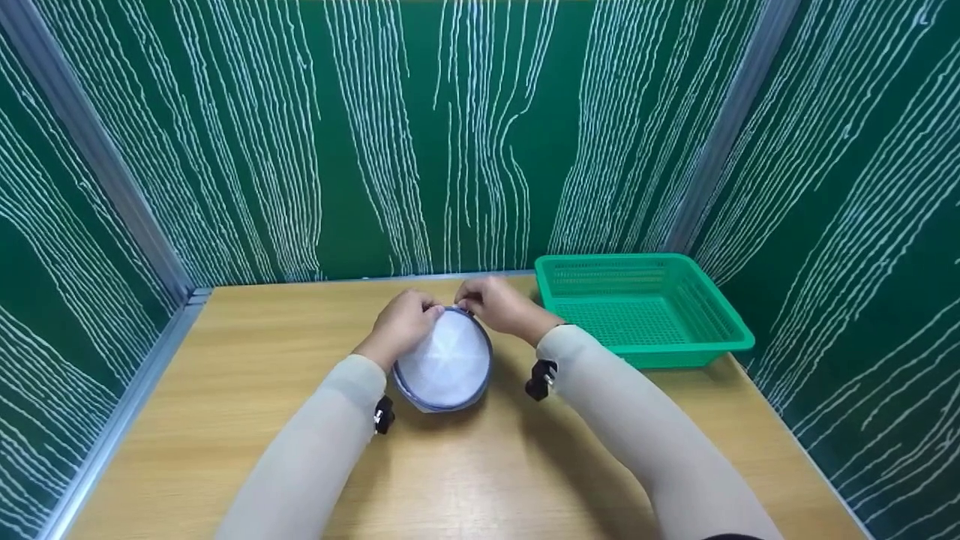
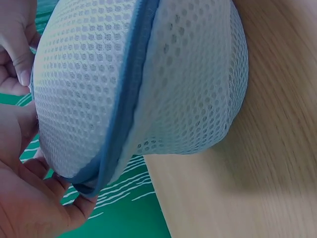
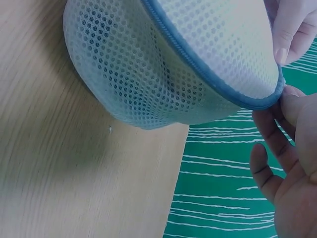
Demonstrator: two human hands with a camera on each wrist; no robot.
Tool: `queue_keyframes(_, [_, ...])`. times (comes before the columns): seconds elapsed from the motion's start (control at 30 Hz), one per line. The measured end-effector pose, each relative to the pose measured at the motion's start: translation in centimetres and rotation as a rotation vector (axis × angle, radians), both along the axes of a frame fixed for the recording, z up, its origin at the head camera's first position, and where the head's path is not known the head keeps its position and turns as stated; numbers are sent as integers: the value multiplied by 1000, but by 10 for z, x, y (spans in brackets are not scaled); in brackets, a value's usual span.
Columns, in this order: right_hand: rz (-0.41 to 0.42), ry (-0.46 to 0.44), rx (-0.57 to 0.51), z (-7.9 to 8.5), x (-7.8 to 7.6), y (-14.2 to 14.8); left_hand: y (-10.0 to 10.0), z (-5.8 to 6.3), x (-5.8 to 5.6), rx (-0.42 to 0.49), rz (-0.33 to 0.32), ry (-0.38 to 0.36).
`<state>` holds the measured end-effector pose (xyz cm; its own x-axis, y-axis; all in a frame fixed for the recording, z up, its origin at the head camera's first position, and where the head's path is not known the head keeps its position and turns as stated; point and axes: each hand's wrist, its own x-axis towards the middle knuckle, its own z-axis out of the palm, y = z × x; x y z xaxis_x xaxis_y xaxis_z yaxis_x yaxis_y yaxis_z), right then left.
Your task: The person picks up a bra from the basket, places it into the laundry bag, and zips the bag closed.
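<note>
A white mesh laundry bag (image 1: 444,360) with a blue-grey zipped rim stands on the table, its round top facing up. At the rim's far side my left hand (image 1: 405,321) pinches the edge between thumb and fingers. Close beside it, my right hand (image 1: 504,306) pinches the same rim a little to the right. In the left wrist view the honeycomb mesh and the blue trim (image 2: 130,94) fill the middle, and the left fingers curl under the edge. In the right wrist view, the right thumb and forefinger grip the trim's tip (image 3: 270,101) while the other fingers curl loosely.
A green plastic basket (image 1: 652,349) stands at the table's back right, near the right forearm. The wooden table (image 1: 247,360) meets green walls (image 1: 525,150) with wavy white lines at the back and sides. Metal posts (image 1: 720,142) mark the corners.
</note>
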<state>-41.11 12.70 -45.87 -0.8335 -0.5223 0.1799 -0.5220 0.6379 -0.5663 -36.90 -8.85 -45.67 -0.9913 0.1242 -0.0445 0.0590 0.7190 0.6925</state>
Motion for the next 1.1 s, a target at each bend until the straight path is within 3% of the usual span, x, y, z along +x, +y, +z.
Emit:
queue_keyframes(0.23, [7,-1,-43,2,-1,2,-4,2,1,11,47,-13])
queue_keyframes(0.67, [-84,-123,-29,3,-4,12,-18,2,5,23,120,-46])
queue_keyframes(1.1, [-104,-92,-13,5,-4,21,-39,7,7,38,119,-182])
